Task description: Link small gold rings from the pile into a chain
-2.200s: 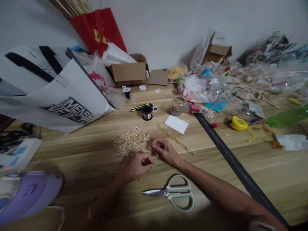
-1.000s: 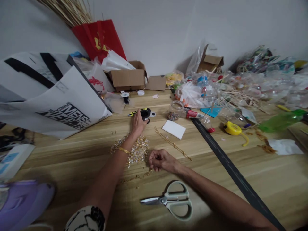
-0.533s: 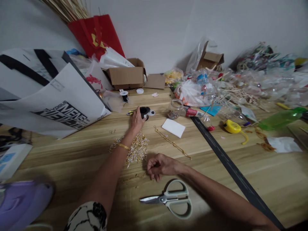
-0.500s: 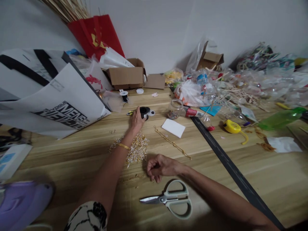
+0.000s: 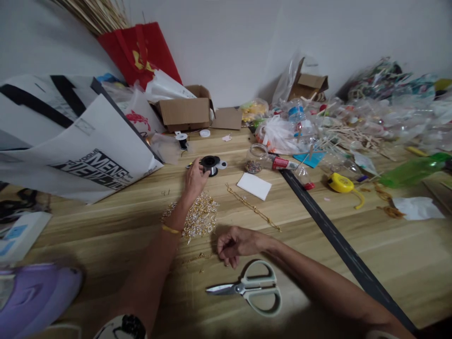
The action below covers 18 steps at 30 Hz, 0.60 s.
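My left hand [image 5: 195, 180] reaches forward to a black spool of thin wire [image 5: 211, 165], its thumb and fingers apart at the spool's left side. Whether the fingertips still touch the spool I cannot tell. The spool stands on the table beside a small white disc [image 5: 222, 165]. Under my left forearm spreads a heap of gold and clear beads and charms [image 5: 201, 216]. Close to the heap's right edge, my right hand [image 5: 235, 246] rests with fingers curled in a pinch; what they hold is too small to make out. A short gold chain [image 5: 197, 258] lies to its left.
Grey-handled scissors [image 5: 247, 288] lie near the front. A longer gold chain [image 5: 254, 209] and a white card [image 5: 254, 186] lie beyond my right hand. Farther back are a bead jar [image 5: 256, 159], a yellow tape measure [image 5: 341, 182] and a cardboard box [image 5: 185, 112]. A purple iron [image 5: 38, 296] stands front left.
My left hand has drawn slightly left and back, and its fingers no longer cover the spool's top. More of the spool shows. My right hand has hardly moved.
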Each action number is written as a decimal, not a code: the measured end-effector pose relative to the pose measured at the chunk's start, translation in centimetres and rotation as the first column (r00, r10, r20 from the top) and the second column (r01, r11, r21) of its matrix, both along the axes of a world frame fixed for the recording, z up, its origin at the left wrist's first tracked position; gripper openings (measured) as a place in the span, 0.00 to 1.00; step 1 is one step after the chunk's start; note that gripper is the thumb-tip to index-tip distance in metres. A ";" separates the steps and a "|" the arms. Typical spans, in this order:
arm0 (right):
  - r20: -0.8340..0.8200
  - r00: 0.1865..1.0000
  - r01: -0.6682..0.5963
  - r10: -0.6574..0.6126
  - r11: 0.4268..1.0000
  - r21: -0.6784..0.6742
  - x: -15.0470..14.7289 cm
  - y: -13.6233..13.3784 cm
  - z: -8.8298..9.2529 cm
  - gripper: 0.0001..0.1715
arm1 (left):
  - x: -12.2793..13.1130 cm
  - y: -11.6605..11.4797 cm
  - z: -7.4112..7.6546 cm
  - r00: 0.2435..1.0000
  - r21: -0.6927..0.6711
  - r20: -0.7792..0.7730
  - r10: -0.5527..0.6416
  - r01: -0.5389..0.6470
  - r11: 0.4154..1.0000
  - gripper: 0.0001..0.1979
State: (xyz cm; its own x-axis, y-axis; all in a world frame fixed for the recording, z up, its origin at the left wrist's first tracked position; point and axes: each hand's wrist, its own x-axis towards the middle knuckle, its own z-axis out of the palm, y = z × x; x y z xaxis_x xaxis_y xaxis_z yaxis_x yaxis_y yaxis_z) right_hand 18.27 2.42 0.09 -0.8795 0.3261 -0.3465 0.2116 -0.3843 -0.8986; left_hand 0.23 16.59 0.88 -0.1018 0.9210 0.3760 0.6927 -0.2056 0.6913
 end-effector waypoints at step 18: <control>-0.158 0.986 0.062 -0.059 0.998 0.013 1.5 1.5 0.8 0.13 | 0.3 -19.6 0.0 0.799 -0.487 0.560 -0.219 0.531 0.693 0.18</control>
State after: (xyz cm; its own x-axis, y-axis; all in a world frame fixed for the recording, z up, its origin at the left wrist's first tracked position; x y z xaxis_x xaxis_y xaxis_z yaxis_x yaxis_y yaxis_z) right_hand 19.81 3.96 0.92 -0.9011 0.3852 -0.1989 0.0436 -0.3759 -0.9256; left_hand 0.52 -3.01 0.88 0.3024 0.9188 -0.2537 0.2500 0.1804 0.9513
